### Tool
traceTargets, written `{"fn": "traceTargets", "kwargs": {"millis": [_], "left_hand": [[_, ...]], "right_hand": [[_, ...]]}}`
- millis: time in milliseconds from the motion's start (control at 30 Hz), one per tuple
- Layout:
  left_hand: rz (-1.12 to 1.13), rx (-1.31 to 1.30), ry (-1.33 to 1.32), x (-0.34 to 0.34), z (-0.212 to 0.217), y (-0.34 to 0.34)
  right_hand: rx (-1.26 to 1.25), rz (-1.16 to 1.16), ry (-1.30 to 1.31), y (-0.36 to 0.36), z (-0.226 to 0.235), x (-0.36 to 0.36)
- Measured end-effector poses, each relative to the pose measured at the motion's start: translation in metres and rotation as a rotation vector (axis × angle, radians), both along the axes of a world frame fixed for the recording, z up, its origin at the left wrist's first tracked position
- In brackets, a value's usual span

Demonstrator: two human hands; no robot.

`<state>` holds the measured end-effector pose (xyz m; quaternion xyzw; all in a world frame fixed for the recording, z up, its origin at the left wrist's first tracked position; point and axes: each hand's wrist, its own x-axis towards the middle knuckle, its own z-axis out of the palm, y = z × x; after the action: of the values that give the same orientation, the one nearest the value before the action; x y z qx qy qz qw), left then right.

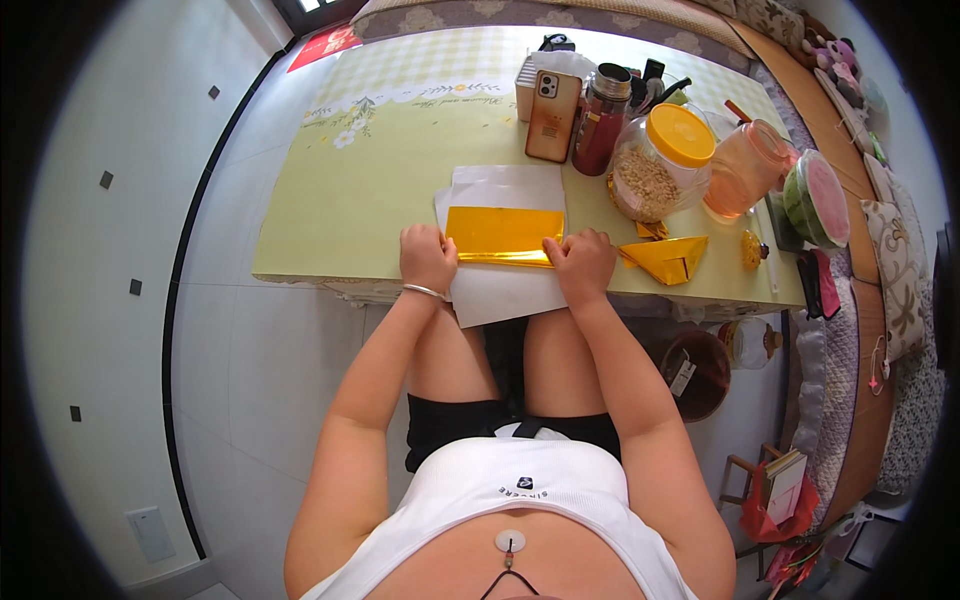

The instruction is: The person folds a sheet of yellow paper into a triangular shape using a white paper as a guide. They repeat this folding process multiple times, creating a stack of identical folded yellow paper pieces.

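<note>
A shiny gold foil paper (505, 224), folded into a wide strip, lies over white paper sheets (508, 293) at the table's near edge. My left hand (428, 258) is closed at the strip's left end, thumb side toward it. At the opposite end, my right hand (583, 264) pinches the lower right corner between thumb and curled fingers. The strip's lower edge runs between both hands and catches the light. To the right of my right hand lies a folded gold foil piece (672, 261) with pointed ends.
On the table (340, 215) stand a phone (552, 115), a red thermos (601, 120), a yellow-lidded jar (648, 170) of pale bits, a pink-tinted jug (742, 172) and a cut watermelon (822, 200). Below the right side sits a brown bin (697, 375).
</note>
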<state>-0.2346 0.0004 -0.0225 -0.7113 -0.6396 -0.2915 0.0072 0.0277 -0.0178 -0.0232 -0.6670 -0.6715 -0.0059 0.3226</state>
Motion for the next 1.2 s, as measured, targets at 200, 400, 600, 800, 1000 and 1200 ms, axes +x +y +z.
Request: {"fn": "traceTargets", "kwargs": {"millis": [200,400,600,800,1000,1200], "left_hand": [[-0.587,0.175,0.268,0.006,0.005,0.006],[-0.730,-0.106,0.282,0.005,0.014,0.023],[-0.767,-0.279,0.455,0.018,0.044,-0.009],[-0.678,-0.309,0.469,0.017,0.023,-0.020],[-0.409,-0.280,0.299,0.004,0.005,-0.040],[-0.356,-0.126,0.083,-0.019,0.009,0.014]], "right_hand": [[-0.071,0.020,-0.116,0.001,0.003,-0.002],[-0.146,0.040,-0.084,0.007,0.010,0.002],[-0.088,0.058,-0.310,0.003,0.019,-0.015],[-0.191,0.549,-0.113,-0.042,-0.004,-0.056],[-0.282,0.499,-0.264,-0.044,-0.001,0.004],[0.027,0.425,0.150,-0.024,0.017,0.001]]}}
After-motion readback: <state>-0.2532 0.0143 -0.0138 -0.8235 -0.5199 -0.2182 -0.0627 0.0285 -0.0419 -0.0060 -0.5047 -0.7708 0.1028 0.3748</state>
